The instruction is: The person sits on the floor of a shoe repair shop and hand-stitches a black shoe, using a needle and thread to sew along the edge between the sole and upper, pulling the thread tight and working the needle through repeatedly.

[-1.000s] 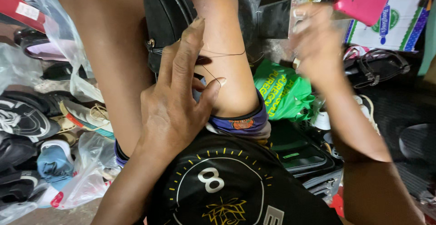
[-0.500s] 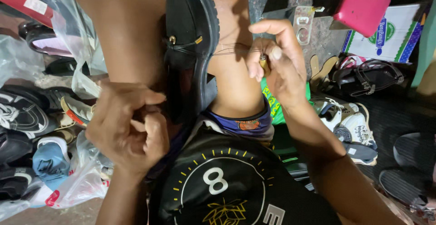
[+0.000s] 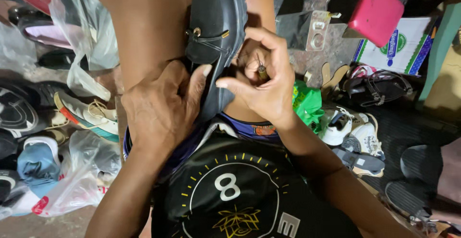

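A black slip-on shoe (image 3: 217, 31) with a small metal trim piece stands clamped between my bare knees, sole edge facing me. My left hand (image 3: 163, 104) presses against its left side, thumb on the upper near the heel. My right hand (image 3: 261, 77) is closed around a small awl-like tool (image 3: 262, 70) with a brownish handle, held close to the shoe's right edge. My black printed shirt (image 3: 240, 190) fills the bottom of the view.
Shoes and sandals in plastic bags (image 3: 62, 170) lie heaped on the left. A green bag (image 3: 307, 102), white sneakers (image 3: 345, 127) and a black handbag (image 3: 377, 86) sit on the right. A metal box (image 3: 305, 29), a pink box (image 3: 377, 10) and a carton (image 3: 401, 43) stand beyond.
My left hand has moved from a closed fist beside the shoe to pressing on its side. My right hand has come in closer to the shoe's edge with the tool.
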